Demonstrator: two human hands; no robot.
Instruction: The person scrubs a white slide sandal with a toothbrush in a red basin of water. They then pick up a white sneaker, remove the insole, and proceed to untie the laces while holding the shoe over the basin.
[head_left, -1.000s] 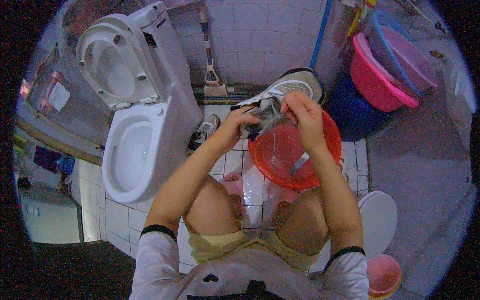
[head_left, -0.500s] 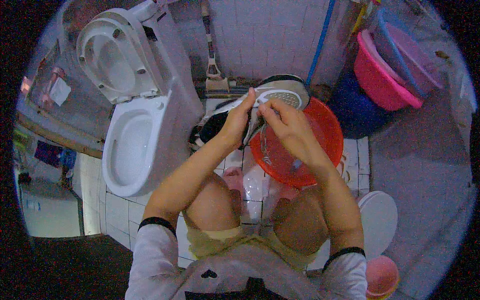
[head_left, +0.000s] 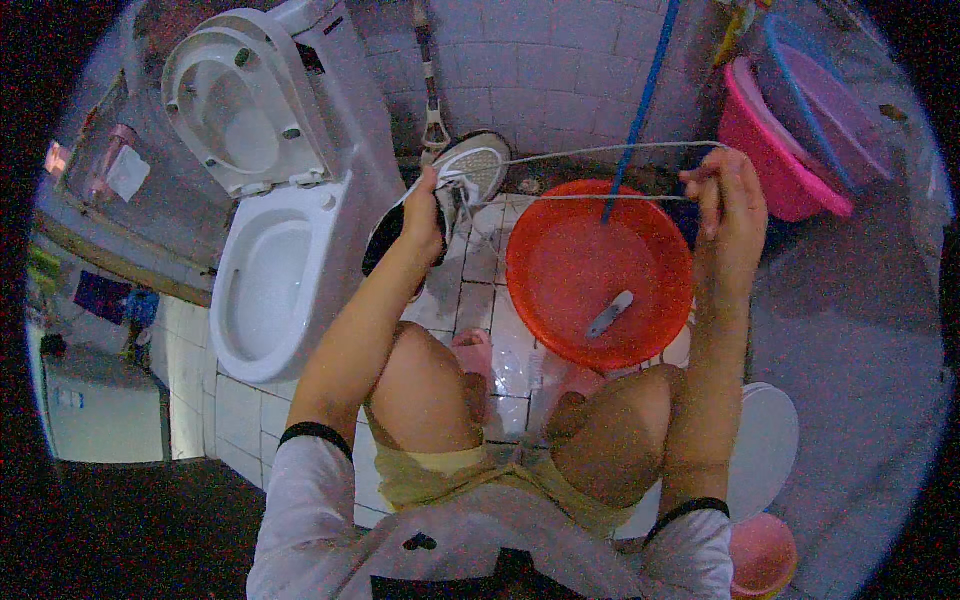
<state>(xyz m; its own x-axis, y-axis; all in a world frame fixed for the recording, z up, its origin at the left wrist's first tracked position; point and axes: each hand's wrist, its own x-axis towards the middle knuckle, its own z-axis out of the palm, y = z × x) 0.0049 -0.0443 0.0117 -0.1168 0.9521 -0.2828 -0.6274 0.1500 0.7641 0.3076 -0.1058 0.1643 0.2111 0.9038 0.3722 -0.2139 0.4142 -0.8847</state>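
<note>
My left hand (head_left: pixel 424 222) is wrapped round a black, white and grey sneaker (head_left: pixel 482 165), held up left of the basin with its toe pointing away. From the sneaker a pale shoelace (head_left: pixel 610 150) runs to the right in two taut strands. My right hand (head_left: pixel 730 205), fingers curled, grips the lace above the basin's right side. Below the strands stands a red-orange basin (head_left: pixel 528 322) on the tiled floor. A slim white-and-grey object (head_left: pixel 610 314) lies in it, its kind unclear.
A white toilet (head_left: pixel 230 340) with raised seat stands left. A blue pole (head_left: pixel 650 95) leans by the far wall. Pink (head_left: pixel 755 150) and blue-rimmed (head_left: pixel 820 110) basins are stacked far right. A white round stool top (head_left: pixel 770 450) and a small pink tub (head_left: pixel 762 555) sit near right.
My right hand has moved right, away from the sneaker, drawing the lace out long. My left hand and the sneaker have shifted left, uncovering the basin.
</note>
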